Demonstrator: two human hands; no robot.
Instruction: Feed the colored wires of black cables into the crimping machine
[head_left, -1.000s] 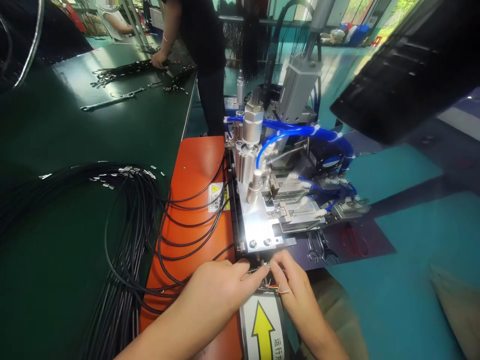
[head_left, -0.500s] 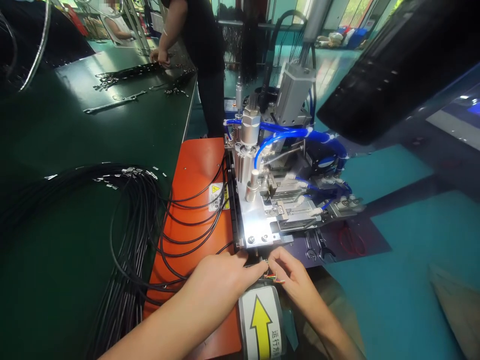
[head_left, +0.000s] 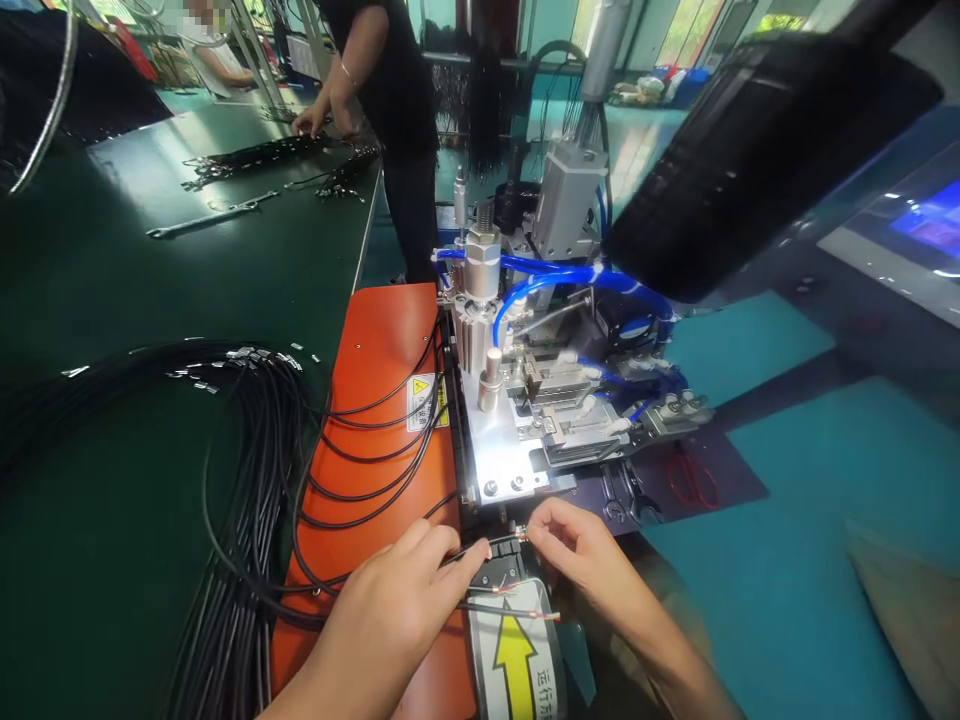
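Note:
My left hand (head_left: pixel 405 590) is closed on a thin black cable (head_left: pixel 474 552), its thumb and fingers low over the black slotted block (head_left: pixel 501 565) at the machine's near end. To its right, my right hand (head_left: pixel 585 548) pinches the stripped wire ends (head_left: pixel 523 534) of that cable, thumb and forefinger pressed together. Below them, another cable with bare coloured wires (head_left: pixel 546 615) reaches out from under my left hand across the label with a yellow arrow (head_left: pixel 517 660). Several black cables curve over the orange plate (head_left: pixel 390 325) from the left.
A large bundle of black cables (head_left: pixel 259 440) lies on the dark green table (head_left: pixel 112 300). Beyond the block stands the machine with its metal plate (head_left: pixel 495 455) and blue air tubes (head_left: pixel 555 272). Wrenches (head_left: pixel 615 497) lie at its right. A co-worker's hands (head_left: pixel 322 118) handle cables at the far table.
My left hand has moved down and left, away from my right fingers. The block and further stripped cable ends now show between and below my hands. The whole view has shifted slightly.

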